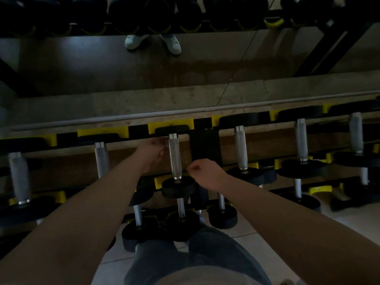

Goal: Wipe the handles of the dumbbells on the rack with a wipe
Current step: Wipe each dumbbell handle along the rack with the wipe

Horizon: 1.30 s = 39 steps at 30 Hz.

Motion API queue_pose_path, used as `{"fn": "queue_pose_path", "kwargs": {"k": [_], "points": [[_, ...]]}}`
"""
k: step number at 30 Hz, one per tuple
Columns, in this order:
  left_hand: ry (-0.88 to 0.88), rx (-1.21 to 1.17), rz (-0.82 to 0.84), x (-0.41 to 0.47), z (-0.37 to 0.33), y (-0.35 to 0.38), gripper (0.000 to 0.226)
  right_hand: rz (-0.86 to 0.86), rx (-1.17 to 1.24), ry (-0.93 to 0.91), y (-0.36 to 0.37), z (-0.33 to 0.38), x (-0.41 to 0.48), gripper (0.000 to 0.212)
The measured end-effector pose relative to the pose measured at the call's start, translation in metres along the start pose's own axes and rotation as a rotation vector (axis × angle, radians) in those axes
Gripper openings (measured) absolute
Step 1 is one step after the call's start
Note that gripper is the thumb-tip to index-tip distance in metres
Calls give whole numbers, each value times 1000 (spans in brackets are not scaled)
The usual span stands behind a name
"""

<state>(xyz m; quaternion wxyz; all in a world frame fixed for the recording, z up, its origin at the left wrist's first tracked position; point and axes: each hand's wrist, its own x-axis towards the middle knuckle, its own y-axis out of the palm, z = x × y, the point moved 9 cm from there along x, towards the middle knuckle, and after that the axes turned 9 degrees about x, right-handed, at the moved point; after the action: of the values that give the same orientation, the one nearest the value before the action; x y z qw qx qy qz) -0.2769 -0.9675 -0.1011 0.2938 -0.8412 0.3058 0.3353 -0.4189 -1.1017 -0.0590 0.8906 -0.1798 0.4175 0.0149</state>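
Subject: one dumbbell handle (174,157) at the middle of the upper tier of the rack (202,145). All positions below are taken from this handle.

Grips: the left grip (153,151) sits just beside the handle's far end, on its left, with the fingers curled in toward the metal. Contact cannot be confirmed. The right grip (205,173) sits just right of the handle's near end, fingers curled narrow and thumb against forefinger. The light is poor and no wipe can be made out. I cannot tell whether either grip holds one.

Step in hand, by judgement: wiping this handle, at or near the start of a stroke. To do it well, the wipe should wrap round the full girth, not just the upper face. It should travel from the far collar to the near collar, and a twist of the wrist should reach the underside. The other grip should steady the near head (177,186) so the dumbbell does not roll in its seat.

Holders: yellow cradles (170,124) on the rack carry the dumbbell heads, one dumbbell to each pair. This handle's far head (171,129) lies in the cradle beyond it. Further handles lie to the right (240,149) and left (100,159) on the same tier. A lower tier, nearer than the handle and below it, carries smaller dumbbells (181,208).
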Motion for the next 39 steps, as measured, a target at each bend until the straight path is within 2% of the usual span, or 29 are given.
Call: {"fn": "queue_pose_path", "kwargs": {"k": [2,4,8,9,12,14,16,18,23,25,29,33,35,39], "points": [[44,-90,-65,-5,-11,-4,16,3,12,-42,1,8,-2,35],[40,-43,-30,-12,-4,1,16,16,-2,-77,5,14,-2,36],[5,448,165,-31,35,23,19,-34,-1,-80,11,17,0,32],[19,457,136,-31,38,24,20,-50,-9,-79,10,18,2,30],[0,166,-198,-32,28,1,20,-78,-4,-65,7,20,7,25],[48,49,-323,-34,8,-9,21,-94,18,-51,4,20,9,22],[98,43,-326,-34,-7,-8,24,-99,18,-44,3,19,10,20],[131,134,-320,-39,-13,-7,27,-95,20,-40,3,17,10,20],[216,587,-206,-61,3,15,19,-84,22,-18,11,10,11,22],[281,687,-207,-69,7,21,14,-78,20,-10,15,10,13,26],[351,575,-328,-62,-22,6,13,-74,11,-3,15,10,12,26],[419,497,-439,-59,-56,-8,22,-65,31,-1,13,10,11,32],[466,585,-394,-64,-52,-2,20,-58,35,-6,13,10,11,33],[558,979,-41,-73,-16,45,24,-64,58,-23,11,11,9,29]]}}
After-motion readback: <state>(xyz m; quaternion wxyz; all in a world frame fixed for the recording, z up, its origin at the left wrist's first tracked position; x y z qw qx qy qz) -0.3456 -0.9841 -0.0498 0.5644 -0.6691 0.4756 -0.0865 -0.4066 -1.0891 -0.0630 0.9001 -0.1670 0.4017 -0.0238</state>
